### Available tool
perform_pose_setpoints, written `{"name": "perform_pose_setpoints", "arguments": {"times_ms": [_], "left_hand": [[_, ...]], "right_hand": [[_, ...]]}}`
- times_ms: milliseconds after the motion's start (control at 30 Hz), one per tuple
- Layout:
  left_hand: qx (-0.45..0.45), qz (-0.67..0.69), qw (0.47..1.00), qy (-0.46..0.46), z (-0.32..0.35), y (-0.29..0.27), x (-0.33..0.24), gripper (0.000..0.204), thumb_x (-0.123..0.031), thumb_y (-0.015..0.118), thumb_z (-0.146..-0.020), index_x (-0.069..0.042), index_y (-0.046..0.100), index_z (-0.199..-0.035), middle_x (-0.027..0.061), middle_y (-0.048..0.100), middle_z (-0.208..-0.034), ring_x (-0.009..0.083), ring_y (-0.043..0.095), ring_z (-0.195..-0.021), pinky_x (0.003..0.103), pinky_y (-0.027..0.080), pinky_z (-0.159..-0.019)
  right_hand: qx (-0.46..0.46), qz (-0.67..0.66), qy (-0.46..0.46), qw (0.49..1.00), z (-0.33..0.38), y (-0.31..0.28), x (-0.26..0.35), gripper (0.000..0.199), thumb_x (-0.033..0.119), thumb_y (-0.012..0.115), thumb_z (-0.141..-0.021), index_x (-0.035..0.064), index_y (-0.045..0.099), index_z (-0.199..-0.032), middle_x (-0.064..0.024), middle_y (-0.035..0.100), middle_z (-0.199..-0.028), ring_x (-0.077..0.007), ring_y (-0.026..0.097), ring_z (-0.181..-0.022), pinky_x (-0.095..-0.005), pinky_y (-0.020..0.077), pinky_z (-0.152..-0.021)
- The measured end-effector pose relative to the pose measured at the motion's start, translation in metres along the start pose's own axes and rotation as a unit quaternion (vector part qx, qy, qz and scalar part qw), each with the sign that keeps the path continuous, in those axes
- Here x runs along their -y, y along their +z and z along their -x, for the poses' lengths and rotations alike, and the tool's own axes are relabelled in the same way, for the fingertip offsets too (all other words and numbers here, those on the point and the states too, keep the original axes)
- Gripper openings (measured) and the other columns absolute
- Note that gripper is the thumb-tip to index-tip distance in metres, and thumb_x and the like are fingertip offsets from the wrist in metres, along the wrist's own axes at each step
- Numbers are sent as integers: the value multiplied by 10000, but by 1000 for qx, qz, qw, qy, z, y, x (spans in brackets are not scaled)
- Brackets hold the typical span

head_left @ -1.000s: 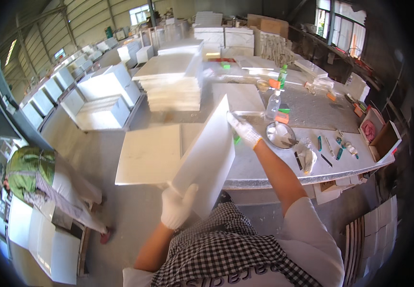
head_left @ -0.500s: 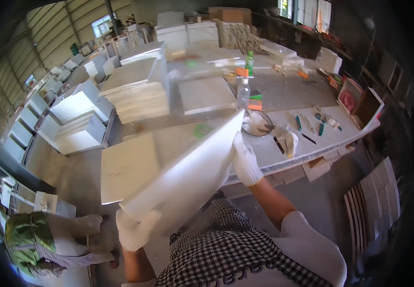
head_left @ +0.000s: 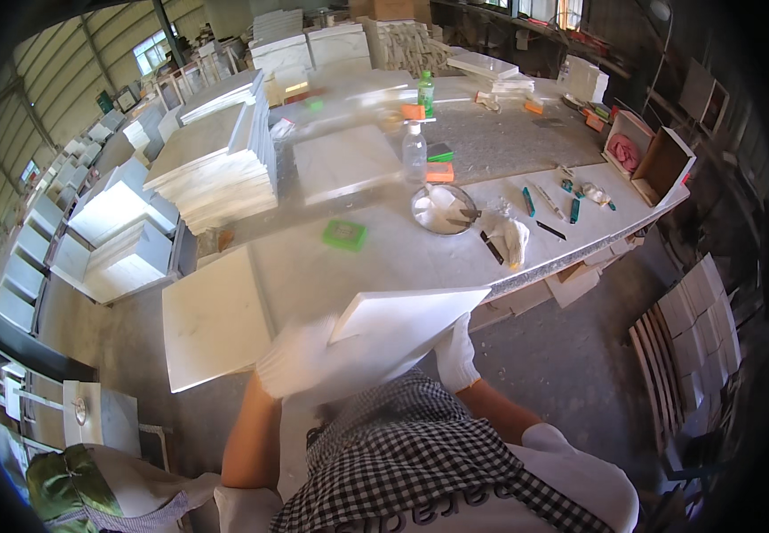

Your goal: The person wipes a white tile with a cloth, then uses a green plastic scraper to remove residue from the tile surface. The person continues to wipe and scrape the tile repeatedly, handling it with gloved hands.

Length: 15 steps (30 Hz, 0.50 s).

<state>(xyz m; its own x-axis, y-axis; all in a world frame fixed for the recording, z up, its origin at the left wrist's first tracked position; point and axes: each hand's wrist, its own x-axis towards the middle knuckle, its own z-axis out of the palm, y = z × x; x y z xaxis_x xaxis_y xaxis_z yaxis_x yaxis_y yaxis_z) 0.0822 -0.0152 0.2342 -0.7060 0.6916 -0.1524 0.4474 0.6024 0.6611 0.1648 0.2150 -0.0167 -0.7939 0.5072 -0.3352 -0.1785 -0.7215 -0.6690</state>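
White slab (head_left: 402, 322) now lies almost flat and close against the person's chest, at the near edge of the stone workbench (head_left: 375, 258); a second ago it stood up on edge, tilted over the bench, and half a second ago it was swinging down at a slant. Left hand (head_left: 300, 364), in a white glove, is clamped on the slab's left end, fingers wrapped over the top face. Right hand (head_left: 457, 355), also gloved, grips the right near edge from below, thumb side up. Both hands hold; neither is free. Slab is clear of the bench surface, carried, not resting. Judgement: the turn from upright to flat looks finished, and the piece is now in a carrying hold rather than being set down. On the bench beyond the slab: a green sponge (head_left: 344, 234), a round metal bowl (head_left: 445, 210), a clear plastic bottle (head_left: 414, 153) behind the bowl, pens and small tools right of the bowl. Left of the bench, another pale slab (head_left: 211, 320) lies flat, and past it a tall stack of slabs (head_left: 220, 169).
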Motion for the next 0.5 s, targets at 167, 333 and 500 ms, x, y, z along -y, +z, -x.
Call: {"name": "perform_pose_setpoints", "arguments": {"times_ms": [167,333,500], "left_hand": [[24,-19,998,52,-34,-9,-11,424,-378,617,-920,9,656,-1089,216,692,-990,313,685,-886,394,520,-809],[14,10,999,36,-56,-3,-1,389,-329,600,-943,10,646,-1128,212,695,-1031,294,681,-924,392,514,-832],[19,12,999,32,-69,23,20,367,-318,595,-949,2,638,-1124,214,691,-1025,302,678,-918,414,510,-806]], "right_hand": [[-31,-26,20,999,-5,1,-13,739,607,334,-1006,-13,438,-1396,-106,542,-1327,-240,529,-1196,-339,432,-1012],[2,162,72,984,-25,-16,-26,668,552,341,-1028,55,340,-1475,-106,434,-1462,-283,422,-1329,-430,369,-1089],[-62,115,149,980,-23,-32,-24,703,579,346,-1015,59,324,-1487,-119,406,-1498,-302,417,-1352,-447,360,-1107]]}}
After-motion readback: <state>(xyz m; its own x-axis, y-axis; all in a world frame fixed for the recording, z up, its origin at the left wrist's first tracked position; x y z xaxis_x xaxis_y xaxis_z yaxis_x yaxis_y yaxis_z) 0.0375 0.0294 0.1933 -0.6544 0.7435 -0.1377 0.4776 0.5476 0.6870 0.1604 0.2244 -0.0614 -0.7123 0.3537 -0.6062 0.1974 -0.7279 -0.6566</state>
